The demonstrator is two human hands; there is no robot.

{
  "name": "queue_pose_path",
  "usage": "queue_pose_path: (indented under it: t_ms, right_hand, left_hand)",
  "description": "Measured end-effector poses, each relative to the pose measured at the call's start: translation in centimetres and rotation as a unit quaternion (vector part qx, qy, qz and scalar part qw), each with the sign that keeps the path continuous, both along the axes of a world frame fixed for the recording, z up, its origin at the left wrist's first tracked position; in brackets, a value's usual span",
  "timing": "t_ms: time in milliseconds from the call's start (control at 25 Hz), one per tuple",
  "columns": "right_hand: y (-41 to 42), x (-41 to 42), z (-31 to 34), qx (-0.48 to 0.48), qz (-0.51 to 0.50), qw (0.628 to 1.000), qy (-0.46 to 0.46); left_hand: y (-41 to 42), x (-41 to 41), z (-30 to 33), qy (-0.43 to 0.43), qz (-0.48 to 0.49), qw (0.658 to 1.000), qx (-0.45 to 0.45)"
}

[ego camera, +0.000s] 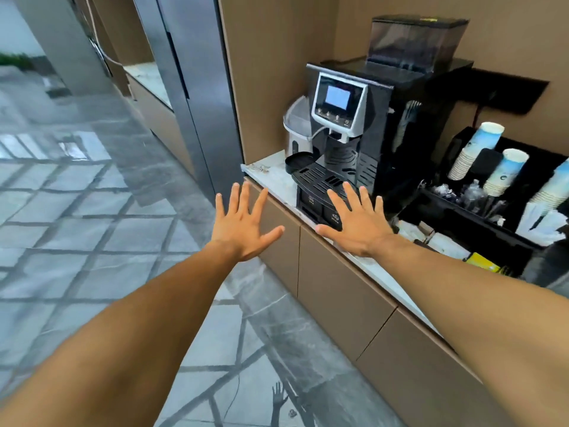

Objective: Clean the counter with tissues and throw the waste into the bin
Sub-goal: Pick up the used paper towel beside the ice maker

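Note:
A white marble counter (271, 175) runs from the upper middle toward the lower right, on top of tan cabinets (338, 291). My left hand (243, 224) is stretched out flat with fingers spread, in the air in front of the cabinet's left end. My right hand (357, 224) is also spread, palm down, over the counter's front edge just before the coffee machine's drip tray (320, 177). Neither hand holds anything. White tissues or napkins (412, 231) lie on the counter right of my right hand. No bin is in view.
A black coffee machine (363, 118) with a lit screen stands on the counter, a white kettle-like jug (297, 127) to its left. A black organiser (480, 211) holds stacks of paper cups (474, 149) and sachets. A yellow packet (482, 261) lies near my right forearm. Grey tiled floor (92, 226) lies left.

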State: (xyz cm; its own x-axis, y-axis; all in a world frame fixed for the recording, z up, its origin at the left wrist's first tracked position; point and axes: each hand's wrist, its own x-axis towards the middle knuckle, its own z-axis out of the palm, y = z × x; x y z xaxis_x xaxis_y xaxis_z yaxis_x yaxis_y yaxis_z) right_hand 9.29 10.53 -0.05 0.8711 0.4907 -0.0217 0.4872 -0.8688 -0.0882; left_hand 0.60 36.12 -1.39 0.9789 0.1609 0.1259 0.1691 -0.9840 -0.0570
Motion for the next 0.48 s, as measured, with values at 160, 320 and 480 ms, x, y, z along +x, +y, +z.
queue_pose_path:
  t_ms: [160, 320, 480]
  right_hand:
    - [6.3, 1.7, -0.3, -0.002, 0.045, 0.999, -0.006]
    - [12.0, 3.7, -1.8, -0.003, 0.089, 0.996, -0.010]
    - [17.7, 7.2, -3.7, 0.010, 0.108, 0.994, -0.006]
  left_hand:
    - [4.4, 0.7, -0.4, -0.008, 0.037, 0.999, -0.003]
    - [8.4, 2.3, -1.7, -0.001, 0.056, 0.998, -0.006]
    - [12.6, 5.9, -3.2, 0.011, 0.065, 0.998, 0.002]
